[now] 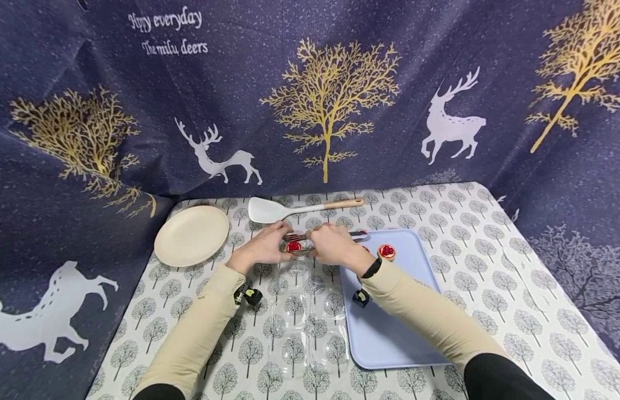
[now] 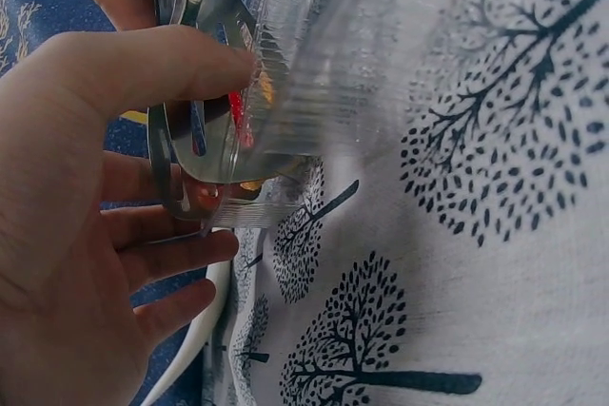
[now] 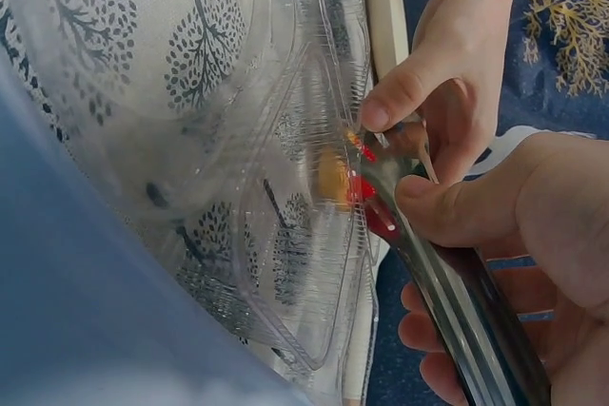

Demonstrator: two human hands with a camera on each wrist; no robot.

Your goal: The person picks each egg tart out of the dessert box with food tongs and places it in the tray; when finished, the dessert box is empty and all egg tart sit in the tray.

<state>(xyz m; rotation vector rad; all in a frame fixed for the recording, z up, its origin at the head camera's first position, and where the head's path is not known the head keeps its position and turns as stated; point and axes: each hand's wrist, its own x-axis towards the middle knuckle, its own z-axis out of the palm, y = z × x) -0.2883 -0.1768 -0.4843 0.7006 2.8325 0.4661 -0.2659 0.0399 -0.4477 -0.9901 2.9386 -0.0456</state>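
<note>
A pair of metal tongs (image 3: 452, 301) lies across my right hand (image 1: 335, 244), which grips its arms with the thumb on top. Between the two tong heads sits a small tart (image 1: 293, 246) with a red topping, at the far end of a clear plastic compartment tray (image 1: 295, 325). My left hand (image 1: 265, 244) holds the tong heads from the left, its thumb on one and fingertips at the other, as the left wrist view shows. Seen from the right wrist, the tart is partly covered by the tongs and the tray's ribbed wall.
To the right lies a light blue tray (image 1: 390, 328) with another red-topped tart (image 1: 386, 251) at its far end; one more is mostly hidden by my right wrist. A cream plate (image 1: 191, 236) stands at the left. Behind my hands rests a white spatula (image 1: 267, 210) with a wooden handle.
</note>
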